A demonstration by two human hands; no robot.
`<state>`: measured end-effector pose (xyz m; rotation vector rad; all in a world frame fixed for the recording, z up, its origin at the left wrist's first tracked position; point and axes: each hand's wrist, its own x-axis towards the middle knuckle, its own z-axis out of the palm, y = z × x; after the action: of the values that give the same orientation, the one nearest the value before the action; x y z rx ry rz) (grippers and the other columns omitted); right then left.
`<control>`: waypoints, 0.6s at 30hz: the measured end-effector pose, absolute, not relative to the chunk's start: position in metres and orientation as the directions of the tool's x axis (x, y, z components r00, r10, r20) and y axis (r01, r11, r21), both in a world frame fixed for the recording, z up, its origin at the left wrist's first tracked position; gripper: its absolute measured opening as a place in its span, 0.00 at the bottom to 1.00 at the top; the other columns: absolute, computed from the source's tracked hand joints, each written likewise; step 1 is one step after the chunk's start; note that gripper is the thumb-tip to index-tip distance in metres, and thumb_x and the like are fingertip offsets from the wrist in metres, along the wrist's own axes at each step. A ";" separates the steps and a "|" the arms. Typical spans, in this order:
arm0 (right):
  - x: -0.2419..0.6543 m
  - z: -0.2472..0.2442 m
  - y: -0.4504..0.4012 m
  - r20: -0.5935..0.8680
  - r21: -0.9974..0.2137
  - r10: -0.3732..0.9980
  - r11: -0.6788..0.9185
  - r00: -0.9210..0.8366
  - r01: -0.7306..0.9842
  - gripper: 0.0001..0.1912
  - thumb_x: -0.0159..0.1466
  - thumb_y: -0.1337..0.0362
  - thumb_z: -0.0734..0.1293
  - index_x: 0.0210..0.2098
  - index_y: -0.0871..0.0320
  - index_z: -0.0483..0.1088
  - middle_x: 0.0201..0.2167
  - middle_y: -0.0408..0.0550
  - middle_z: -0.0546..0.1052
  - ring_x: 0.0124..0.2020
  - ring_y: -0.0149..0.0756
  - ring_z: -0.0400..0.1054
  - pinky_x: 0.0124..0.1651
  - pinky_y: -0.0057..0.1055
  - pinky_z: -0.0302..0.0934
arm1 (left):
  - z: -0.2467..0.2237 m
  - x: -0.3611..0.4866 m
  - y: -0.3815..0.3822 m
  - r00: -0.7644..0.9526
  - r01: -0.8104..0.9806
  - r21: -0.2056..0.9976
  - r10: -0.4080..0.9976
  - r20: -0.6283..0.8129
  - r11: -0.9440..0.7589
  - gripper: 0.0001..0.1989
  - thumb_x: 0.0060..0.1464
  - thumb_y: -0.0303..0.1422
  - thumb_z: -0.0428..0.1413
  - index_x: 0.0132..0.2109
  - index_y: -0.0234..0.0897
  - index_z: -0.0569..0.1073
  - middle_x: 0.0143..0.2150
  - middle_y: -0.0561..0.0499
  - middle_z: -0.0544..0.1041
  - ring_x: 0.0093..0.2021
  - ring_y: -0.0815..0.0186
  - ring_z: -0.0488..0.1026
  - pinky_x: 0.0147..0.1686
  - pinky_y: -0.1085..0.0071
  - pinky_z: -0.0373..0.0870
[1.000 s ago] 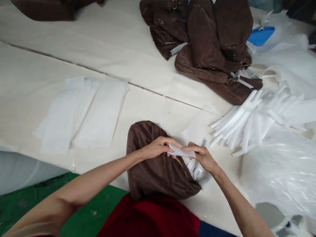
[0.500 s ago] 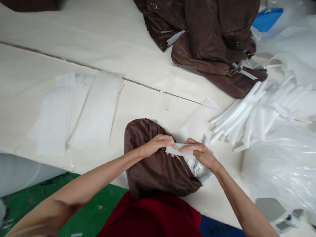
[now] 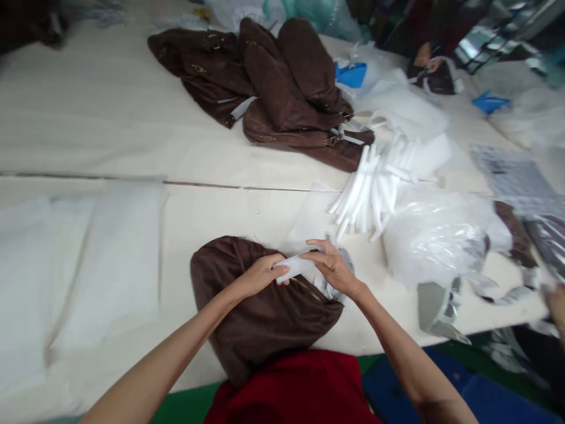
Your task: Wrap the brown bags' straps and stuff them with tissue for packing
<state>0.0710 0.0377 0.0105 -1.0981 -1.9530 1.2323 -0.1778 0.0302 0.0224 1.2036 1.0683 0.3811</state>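
Note:
A brown leather-like bag (image 3: 265, 321) lies on the table against my body, its zip edge facing right. Above it, my left hand (image 3: 265, 274) pinches the left end of a small white strip (image 3: 293, 266). My right hand (image 3: 331, 268) is at the strip's right end, with index finger and thumb on either side of it; whether it grips the strip is unclear. Clear plastic and white tags (image 3: 325, 287) show by the bag's opening, partly under my right hand.
More brown bags (image 3: 286, 88) are piled at the back. White foam tubes (image 3: 368, 188) and a clear plastic bag (image 3: 435, 241) lie to the right. White sheets (image 3: 115, 259) cover the left. Another person's hand (image 3: 557, 306) shows at the right edge.
The view has swung to the right and shows more of the far table. The strip is now tilted, and my right hand's fingers are more spread. My left hand still holds the strip.

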 end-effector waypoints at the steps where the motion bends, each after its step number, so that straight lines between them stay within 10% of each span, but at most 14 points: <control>1: 0.076 0.009 0.025 0.045 -0.906 0.922 0.200 -0.385 0.372 0.15 0.68 0.64 0.60 0.49 0.50 0.76 0.54 0.51 0.69 0.57 0.41 0.61 0.62 0.42 0.54 | 0.021 -0.178 0.027 0.466 0.292 0.890 0.761 -0.452 0.350 0.22 0.52 0.52 0.55 0.35 0.35 0.73 0.29 0.50 0.79 0.31 0.62 0.74 0.36 0.69 0.68; 5: 0.111 0.000 -0.039 -0.138 -0.927 0.984 -0.169 0.116 0.334 0.15 0.64 0.56 0.64 0.47 0.53 0.74 0.40 0.48 0.73 0.43 0.38 0.68 0.50 0.37 0.63 | 0.013 -0.183 0.030 0.373 0.366 0.877 0.815 -0.445 0.312 0.24 0.48 0.55 0.56 0.34 0.36 0.76 0.28 0.49 0.80 0.31 0.60 0.73 0.37 0.67 0.69; 11: 0.198 0.025 -0.133 -0.259 -0.906 0.622 -0.422 0.739 0.038 0.22 0.51 0.48 0.70 0.37 0.59 0.75 0.25 0.43 0.71 0.26 0.34 0.65 0.34 0.34 0.64 | 0.024 -0.170 0.051 0.295 0.336 0.890 0.863 -0.409 0.307 0.26 0.41 0.57 0.59 0.32 0.37 0.77 0.29 0.48 0.81 0.32 0.58 0.74 0.37 0.66 0.71; 18: 0.298 0.063 -0.148 -0.153 -0.803 0.360 -0.588 0.920 0.097 0.19 0.50 0.55 0.66 0.35 0.62 0.76 0.27 0.49 0.76 0.28 0.36 0.66 0.30 0.31 0.60 | 0.026 -0.163 0.045 0.231 0.318 0.882 0.873 -0.429 0.349 0.31 0.30 0.59 0.63 0.32 0.35 0.77 0.28 0.47 0.81 0.31 0.57 0.74 0.37 0.63 0.74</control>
<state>0.2976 -0.1483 0.0631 -2.1867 -0.3244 0.3771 -0.1629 0.0445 0.0255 1.2103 1.3360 0.5501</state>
